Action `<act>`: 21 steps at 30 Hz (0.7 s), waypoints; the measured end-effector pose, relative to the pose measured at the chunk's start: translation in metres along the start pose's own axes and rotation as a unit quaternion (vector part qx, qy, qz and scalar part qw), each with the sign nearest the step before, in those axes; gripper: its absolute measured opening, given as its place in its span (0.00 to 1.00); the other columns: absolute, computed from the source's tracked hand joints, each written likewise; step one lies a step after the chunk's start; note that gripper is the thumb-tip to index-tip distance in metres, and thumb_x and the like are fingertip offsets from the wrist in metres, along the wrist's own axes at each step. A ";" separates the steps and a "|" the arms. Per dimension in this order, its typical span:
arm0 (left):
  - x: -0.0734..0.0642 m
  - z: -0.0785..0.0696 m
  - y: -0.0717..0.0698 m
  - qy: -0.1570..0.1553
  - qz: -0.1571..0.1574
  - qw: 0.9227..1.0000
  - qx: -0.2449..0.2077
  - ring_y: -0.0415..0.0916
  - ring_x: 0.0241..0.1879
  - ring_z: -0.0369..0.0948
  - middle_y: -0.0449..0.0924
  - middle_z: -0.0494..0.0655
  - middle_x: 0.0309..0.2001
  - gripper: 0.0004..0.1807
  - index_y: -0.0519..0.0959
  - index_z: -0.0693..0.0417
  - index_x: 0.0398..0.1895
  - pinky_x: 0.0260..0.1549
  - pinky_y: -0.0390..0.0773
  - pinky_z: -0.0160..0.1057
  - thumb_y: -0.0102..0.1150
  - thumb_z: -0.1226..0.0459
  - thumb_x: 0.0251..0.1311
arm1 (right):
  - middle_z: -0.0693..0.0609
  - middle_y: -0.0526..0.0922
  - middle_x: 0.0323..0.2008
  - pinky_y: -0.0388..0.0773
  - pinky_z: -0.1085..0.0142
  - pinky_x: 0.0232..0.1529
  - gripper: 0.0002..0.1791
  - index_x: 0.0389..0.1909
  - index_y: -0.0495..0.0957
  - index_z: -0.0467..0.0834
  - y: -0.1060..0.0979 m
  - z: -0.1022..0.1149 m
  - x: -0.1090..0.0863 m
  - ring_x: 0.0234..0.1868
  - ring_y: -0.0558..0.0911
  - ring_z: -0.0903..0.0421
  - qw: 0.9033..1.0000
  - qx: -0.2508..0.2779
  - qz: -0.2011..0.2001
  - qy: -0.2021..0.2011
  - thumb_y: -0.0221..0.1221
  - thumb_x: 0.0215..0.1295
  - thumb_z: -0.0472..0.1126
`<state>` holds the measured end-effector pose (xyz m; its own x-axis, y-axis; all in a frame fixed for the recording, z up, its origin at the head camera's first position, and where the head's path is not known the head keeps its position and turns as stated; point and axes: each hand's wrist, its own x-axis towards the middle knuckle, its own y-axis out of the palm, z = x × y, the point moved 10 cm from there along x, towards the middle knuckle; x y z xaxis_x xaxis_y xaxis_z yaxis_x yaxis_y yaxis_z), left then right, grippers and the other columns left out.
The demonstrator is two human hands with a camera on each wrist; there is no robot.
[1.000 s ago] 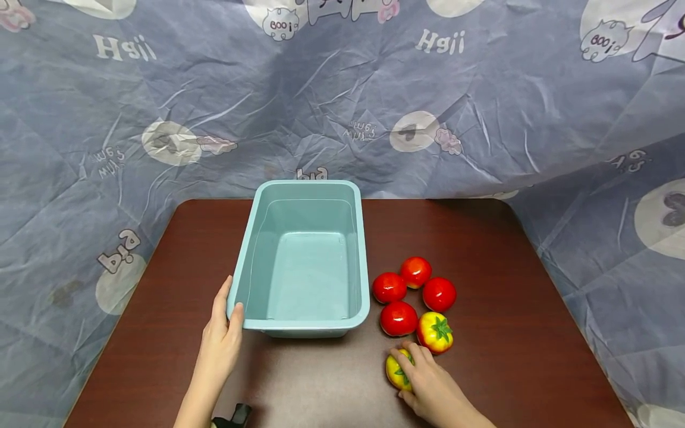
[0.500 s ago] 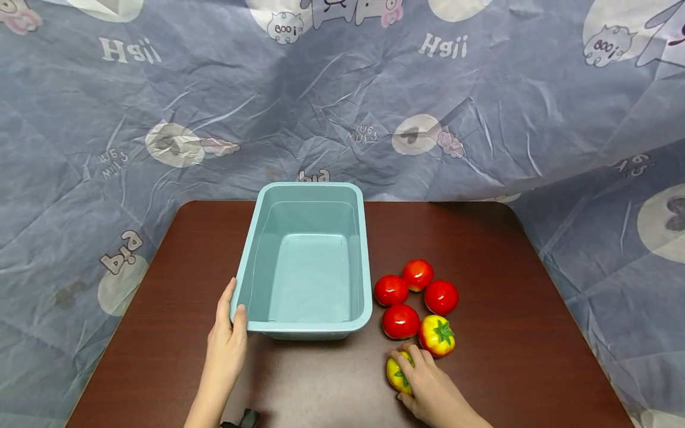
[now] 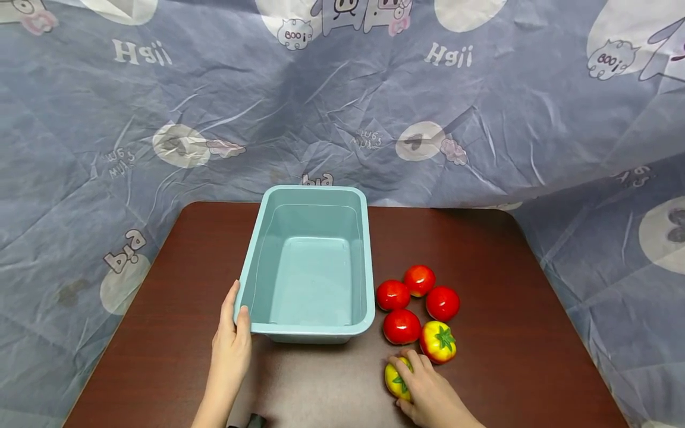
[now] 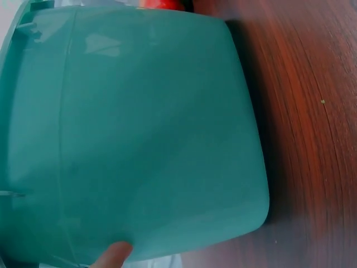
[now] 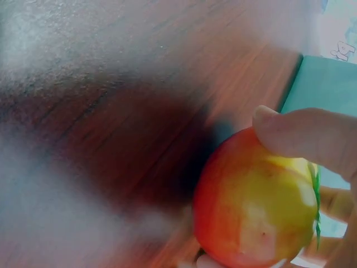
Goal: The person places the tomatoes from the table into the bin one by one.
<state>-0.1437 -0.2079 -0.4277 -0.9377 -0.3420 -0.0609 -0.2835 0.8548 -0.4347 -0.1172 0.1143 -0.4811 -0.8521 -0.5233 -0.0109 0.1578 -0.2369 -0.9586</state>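
My left hand point(image 3: 231, 351) grips the near left corner of a teal plastic bin point(image 3: 310, 329), thumb at the rim and fingers along the outer side. In the left wrist view the bin's outer wall point(image 4: 150, 134) fills most of the picture, with one fingertip point(image 4: 114, 254) against it. To the right of the bin, my right hand point(image 3: 428, 392) holds a red-and-yellow tomato point(image 3: 394, 381) with a green star-shaped calyx, low over the table. The right wrist view shows the thumb point(image 5: 301, 131) on the tomato's side; the palm is out of sight.
Several more glossy tomatoes lie between the bin and the table's right side: red ones point(image 3: 401, 326) and a yellow-topped one point(image 3: 438, 342) close to my right hand. The dark wood table point(image 3: 514, 333) ends at a printed grey-blue cloth point(image 3: 321, 119) behind.
The head view has drifted slightly, so the scene sits a little lower and further right. Both hands keep their holds on the bin and the tomato.
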 end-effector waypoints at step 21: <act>-0.001 0.003 0.000 -0.009 -0.029 0.999 -0.009 0.61 0.70 0.56 0.56 0.50 0.76 0.27 0.51 0.27 0.77 0.61 0.62 0.63 0.33 0.52 0.77 | 0.52 0.75 0.53 0.82 0.61 0.37 0.41 0.59 0.75 0.48 -0.076 0.006 0.016 0.49 0.76 0.53 0.993 -0.029 -0.111 0.017 0.78 0.39 0.43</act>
<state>-0.1422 -0.2091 -0.4298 -0.9158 -0.3984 -0.0512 -0.3420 0.8402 -0.4209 -0.1400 0.1191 -0.4069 -0.8790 -0.4352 0.1947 -0.0643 -0.2965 -0.9529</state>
